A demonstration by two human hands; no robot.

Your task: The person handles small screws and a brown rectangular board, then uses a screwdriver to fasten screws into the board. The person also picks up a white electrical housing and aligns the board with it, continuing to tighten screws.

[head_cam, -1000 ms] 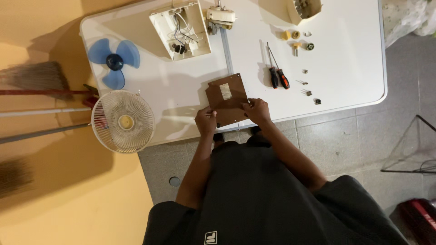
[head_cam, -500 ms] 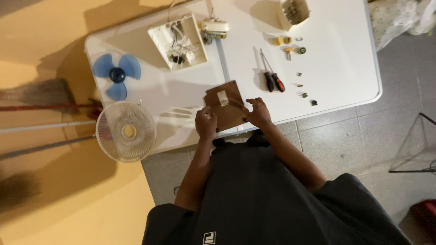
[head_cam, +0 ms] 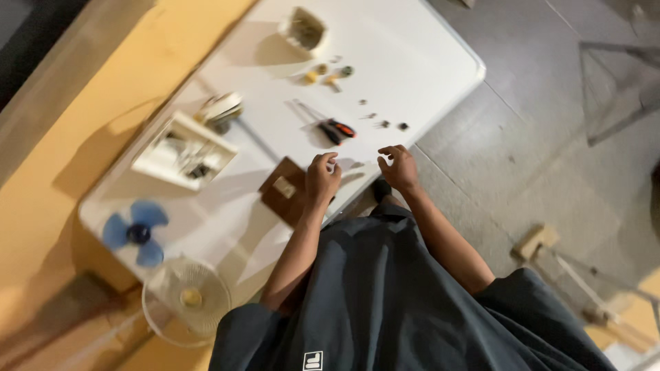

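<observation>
A brown square board (head_cam: pixel 282 194) with a small white patch lies flat on the white table (head_cam: pixel 426 48) near its front edge. My left hand (head_cam: pixel 322 177) hovers at the board's right edge with its fingers loosely curled; the blur hides whether anything small is in it. My right hand (head_cam: pixel 399 167) is over the table's front edge, fingers spread and empty. Two screwdrivers (head_cam: pixel 337 129) with red and black handles lie just beyond both hands.
Small screws (head_cam: pixel 381 124) and yellow bits (head_cam: pixel 313 74) are scattered past the screwdrivers. A white open housing (head_cam: pixel 184 151), a motor part (head_cam: pixel 221 108) and a white cup-shaped part (head_cam: pixel 302 31) sit farther back. A blue fan blade (head_cam: pixel 136 227) and fan grille (head_cam: pixel 187 299) are at left.
Both hands let go of the brown board, which now lies on the table, and shifted right toward the screwdrivers. The view has swung and tilted sharply.
</observation>
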